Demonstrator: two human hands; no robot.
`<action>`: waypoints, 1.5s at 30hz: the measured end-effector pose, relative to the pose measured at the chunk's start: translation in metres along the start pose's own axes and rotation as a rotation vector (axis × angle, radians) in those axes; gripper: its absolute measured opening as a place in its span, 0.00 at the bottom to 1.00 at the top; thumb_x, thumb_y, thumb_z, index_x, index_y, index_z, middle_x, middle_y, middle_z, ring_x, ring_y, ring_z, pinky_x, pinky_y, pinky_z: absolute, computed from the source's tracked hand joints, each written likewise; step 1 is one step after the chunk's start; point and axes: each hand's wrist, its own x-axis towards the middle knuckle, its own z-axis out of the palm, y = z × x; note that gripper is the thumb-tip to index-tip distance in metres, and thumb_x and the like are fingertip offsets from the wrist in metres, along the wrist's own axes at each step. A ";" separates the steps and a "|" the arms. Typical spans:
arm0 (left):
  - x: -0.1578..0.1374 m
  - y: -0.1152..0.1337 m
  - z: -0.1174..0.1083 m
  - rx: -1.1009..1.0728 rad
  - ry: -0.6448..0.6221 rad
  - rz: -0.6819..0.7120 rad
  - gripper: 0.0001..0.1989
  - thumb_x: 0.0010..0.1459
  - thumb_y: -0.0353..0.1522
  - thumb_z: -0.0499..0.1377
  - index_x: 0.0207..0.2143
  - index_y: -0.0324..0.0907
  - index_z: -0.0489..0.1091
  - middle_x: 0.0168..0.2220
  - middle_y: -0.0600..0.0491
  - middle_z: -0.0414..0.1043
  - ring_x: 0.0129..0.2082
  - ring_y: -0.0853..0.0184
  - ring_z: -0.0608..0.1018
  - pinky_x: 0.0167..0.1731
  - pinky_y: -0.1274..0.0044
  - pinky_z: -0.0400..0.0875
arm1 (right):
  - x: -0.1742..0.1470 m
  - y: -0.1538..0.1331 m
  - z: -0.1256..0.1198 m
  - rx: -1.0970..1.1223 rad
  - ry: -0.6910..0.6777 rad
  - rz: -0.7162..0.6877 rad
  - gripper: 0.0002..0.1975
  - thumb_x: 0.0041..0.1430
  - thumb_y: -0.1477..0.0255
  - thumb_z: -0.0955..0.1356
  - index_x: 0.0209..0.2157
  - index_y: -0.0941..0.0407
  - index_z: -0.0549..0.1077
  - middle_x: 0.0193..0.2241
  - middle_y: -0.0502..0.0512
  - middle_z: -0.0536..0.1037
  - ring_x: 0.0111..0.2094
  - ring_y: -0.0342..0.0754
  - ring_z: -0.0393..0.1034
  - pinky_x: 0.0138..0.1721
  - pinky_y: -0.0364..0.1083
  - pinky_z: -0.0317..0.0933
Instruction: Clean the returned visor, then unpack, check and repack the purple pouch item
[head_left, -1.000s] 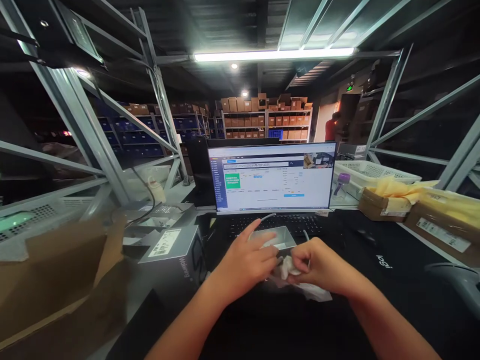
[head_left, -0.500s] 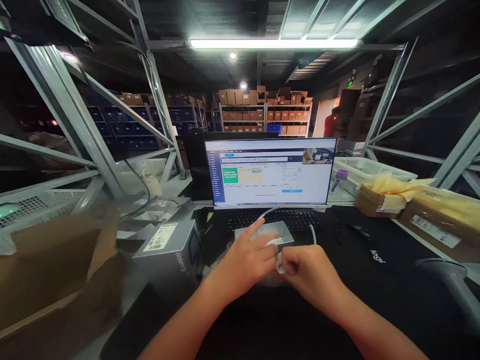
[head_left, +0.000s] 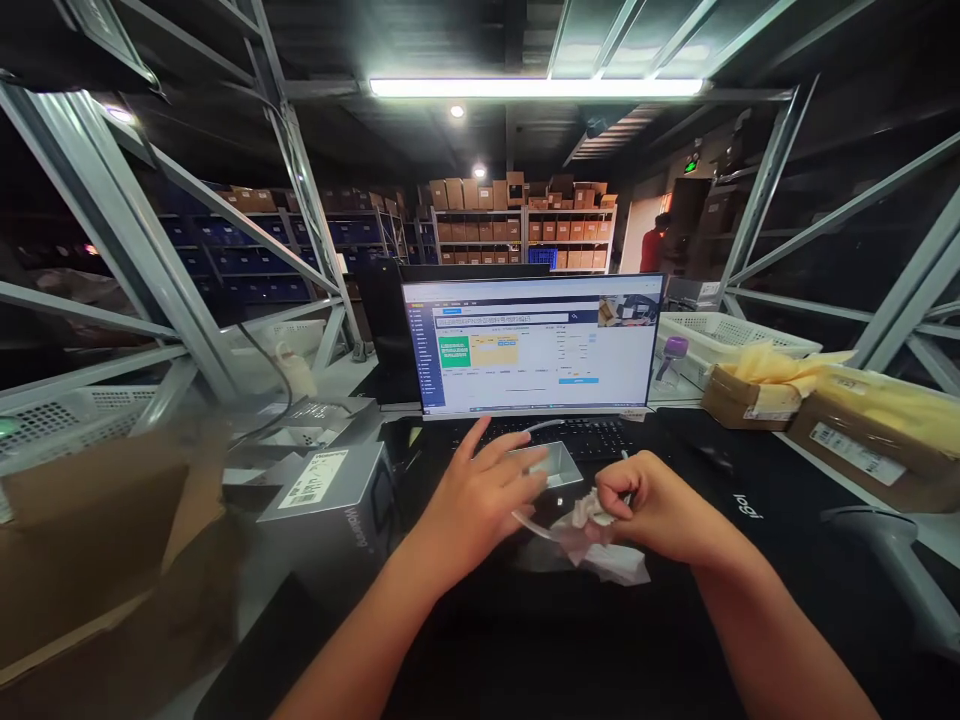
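Head view: right hand (head_left: 667, 505) curled tight on crumpled white wrapping (head_left: 589, 508), left hand (head_left: 480, 505) with fingers fanned

The right hand, in the middle of the workplace, has its fingers bent in and the thumb pressed against them, gripping the wrapping, which hangs below the fingers; a looser, flatter part of it spreads over the dark surface underneath. The left hand is beside it, apart from the wrapping, its fingers fanned and partly bent, the index finger lifted; a pale cord (head_left: 534, 527) runs from under its fingers towards the wrapping (whether the hidden thumb pinches that cord, I cannot tell).

Just beyond the hands is a small grey tray (head_left: 564, 464), its near left part hidden by the left hand; behind it lies a black keyboard (head_left: 600, 437), and behind that stands a lit monitor (head_left: 517, 345); a grey product box (head_left: 326, 505) with a white label stands to the left, near an open brown carton (head_left: 82, 570); to the right are a dark mouse (head_left: 714, 458), a grey scanner (head_left: 874, 540) and a parcel box (head_left: 750, 400) with yellow material on top; behind them are a white perforated basket (head_left: 780, 342) and a bottle with a purple cap (head_left: 674, 347). Far back, a person in red (head_left: 654, 248) is near shelves of cartons (head_left: 566, 232).
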 end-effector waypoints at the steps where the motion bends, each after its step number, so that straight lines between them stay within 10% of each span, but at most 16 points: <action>1: 0.000 -0.001 0.000 0.004 -0.003 -0.069 0.28 0.53 0.28 0.70 0.56 0.47 0.69 0.63 0.49 0.68 0.65 0.57 0.66 0.71 0.58 0.39 | 0.001 0.001 0.000 -0.020 0.060 -0.007 0.22 0.48 0.74 0.72 0.17 0.54 0.53 0.16 0.45 0.62 0.22 0.42 0.64 0.23 0.39 0.50; 5: -0.003 -0.004 0.007 -0.332 0.075 -0.538 0.57 0.44 0.40 0.75 0.70 0.47 0.46 0.73 0.37 0.39 0.71 0.43 0.50 0.67 0.48 0.46 | 0.008 0.012 0.000 -0.254 0.423 -0.113 0.22 0.51 0.70 0.72 0.17 0.54 0.53 0.16 0.46 0.63 0.22 0.43 0.64 0.24 0.40 0.50; 11: 0.009 0.014 0.034 -1.510 0.348 -1.116 0.43 0.56 0.50 0.64 0.64 0.40 0.50 0.65 0.32 0.59 0.56 0.51 0.76 0.56 0.62 0.70 | 0.021 0.026 0.021 -0.501 0.463 -0.339 0.22 0.56 0.73 0.69 0.18 0.55 0.52 0.16 0.45 0.63 0.20 0.41 0.59 0.24 0.40 0.48; 16: 0.017 0.030 0.040 -1.671 0.544 -1.257 0.24 0.57 0.35 0.65 0.53 0.39 0.61 0.51 0.38 0.76 0.46 0.57 0.82 0.47 0.69 0.74 | 0.027 0.032 0.049 -0.739 0.303 -0.590 0.14 0.56 0.83 0.62 0.20 0.56 0.57 0.17 0.46 0.63 0.21 0.41 0.55 0.27 0.42 0.45; 22: 0.012 0.019 0.038 -1.522 0.623 -1.162 0.23 0.55 0.35 0.66 0.51 0.41 0.63 0.53 0.40 0.75 0.50 0.55 0.80 0.53 0.64 0.71 | 0.031 0.041 0.030 -0.596 0.241 -0.350 0.20 0.57 0.75 0.67 0.19 0.56 0.53 0.15 0.44 0.60 0.20 0.40 0.50 0.24 0.42 0.42; 28: 0.009 0.021 0.053 -1.342 0.562 -1.035 0.29 0.47 0.31 0.67 0.53 0.41 0.66 0.57 0.40 0.72 0.56 0.52 0.76 0.58 0.62 0.68 | 0.046 0.042 0.009 0.131 0.925 -0.168 0.29 0.53 0.52 0.73 0.20 0.53 0.52 0.18 0.43 0.54 0.22 0.42 0.47 0.23 0.41 0.46; 36: 0.003 0.040 0.059 -1.161 0.437 -0.967 0.35 0.55 0.34 0.66 0.65 0.44 0.61 0.59 0.46 0.72 0.57 0.56 0.75 0.56 0.69 0.71 | 0.036 0.023 0.068 0.271 0.500 -0.172 0.26 0.57 0.50 0.70 0.23 0.53 0.58 0.21 0.47 0.62 0.25 0.44 0.54 0.28 0.43 0.53; 45: -0.009 0.053 0.065 -0.830 0.361 -0.750 0.30 0.63 0.31 0.57 0.67 0.47 0.59 0.65 0.47 0.65 0.64 0.57 0.69 0.63 0.64 0.64 | 0.028 0.019 0.074 0.167 0.672 -0.106 0.29 0.45 0.60 0.77 0.15 0.52 0.53 0.17 0.51 0.64 0.42 0.59 0.70 0.44 0.51 0.62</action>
